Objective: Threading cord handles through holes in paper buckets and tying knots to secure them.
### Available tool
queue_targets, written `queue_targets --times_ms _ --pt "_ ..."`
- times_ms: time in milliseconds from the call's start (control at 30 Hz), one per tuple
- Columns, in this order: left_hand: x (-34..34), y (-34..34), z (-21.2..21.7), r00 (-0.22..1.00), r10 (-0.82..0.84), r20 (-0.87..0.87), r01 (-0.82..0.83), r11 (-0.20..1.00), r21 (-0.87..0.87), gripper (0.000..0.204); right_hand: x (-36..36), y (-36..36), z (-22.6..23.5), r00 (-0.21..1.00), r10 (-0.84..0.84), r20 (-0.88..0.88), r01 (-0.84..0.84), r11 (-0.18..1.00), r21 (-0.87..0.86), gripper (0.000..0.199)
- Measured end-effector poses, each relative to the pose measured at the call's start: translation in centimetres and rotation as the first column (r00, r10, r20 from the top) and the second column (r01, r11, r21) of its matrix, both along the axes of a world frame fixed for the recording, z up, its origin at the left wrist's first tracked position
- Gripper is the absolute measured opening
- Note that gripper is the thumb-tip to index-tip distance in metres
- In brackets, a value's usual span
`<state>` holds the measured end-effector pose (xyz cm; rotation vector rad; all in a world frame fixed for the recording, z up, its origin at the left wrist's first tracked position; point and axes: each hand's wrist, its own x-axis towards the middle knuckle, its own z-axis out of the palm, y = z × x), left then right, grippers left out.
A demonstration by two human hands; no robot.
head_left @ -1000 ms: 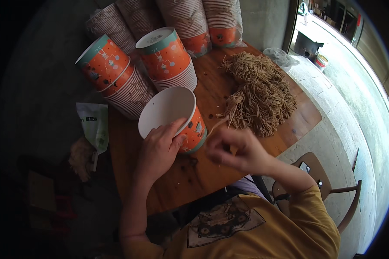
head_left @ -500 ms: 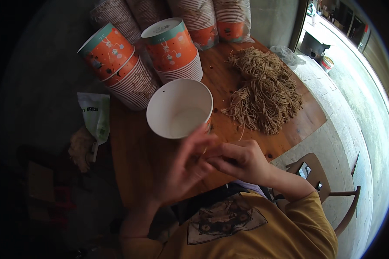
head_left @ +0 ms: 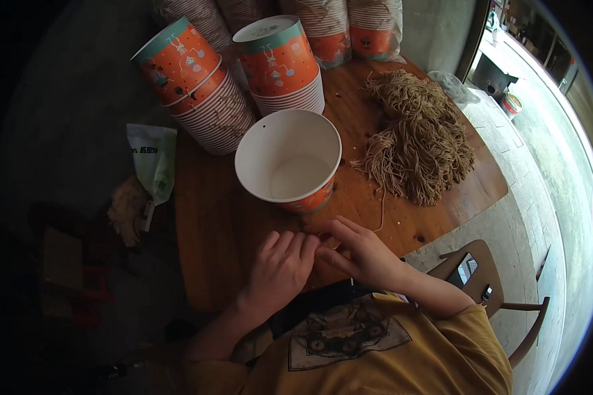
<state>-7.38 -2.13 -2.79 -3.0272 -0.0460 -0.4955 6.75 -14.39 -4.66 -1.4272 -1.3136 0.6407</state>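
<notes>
Head view: the left hand and right hand meet, fingers curled close (whether they pinch anything, I cannot tell). Just beyond them stands a white-lined orange bucket; beyond the right hand lies a tan cord pile, one strand trailing toward that hand.

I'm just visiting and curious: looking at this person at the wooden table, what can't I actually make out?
All in the head view:
Whatever may be between the left hand and right hand: the hands cover it.
Where the loose strand ends: too thin, lost near the right hand.
Tops of the wrapped cups: cut off by the upper edge.
The phone's screen: too small.
The red thing at lower left: lost in shadow.
</notes>
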Motion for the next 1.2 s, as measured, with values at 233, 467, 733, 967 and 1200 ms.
queue_targets --times_ms 233,467,733,967,1200 --pt "0.8 0.9 0.9 0.999 -0.052 -0.004 0.052 0.991 0.12 0.011 1.0 0.2 -0.9 0.991 -0.112 -0.076 0.111 0.994 -0.015 0.019" --pt "3.3 2.9 3.4 0.962 0.09 0.258 -0.059 0.99 -0.125 0.03 2.0 0.7 0.0 0.907 -0.418 0.052 0.412 0.905 0.107 0.01" --pt "4.1 4.5 3.6 0.986 0.096 0.137 -0.02 0.882 -0.471 0.024 2.1 2.7 0.1 0.83 -0.52 0.2 0.475 0.848 0.233 0.006" --pt "4.2 4.4 3.8 0.976 0.118 0.182 0.025 0.775 -0.632 0.033 1.8 4.0 1.0 0.812 -0.551 0.193 0.483 0.819 0.31 0.01" --pt "4.1 4.1 4.1 0.983 0.14 0.121 -0.029 0.764 -0.645 0.036 2.0 4.5 0.6 0.83 -0.535 0.16 0.484 0.832 0.271 0.009"
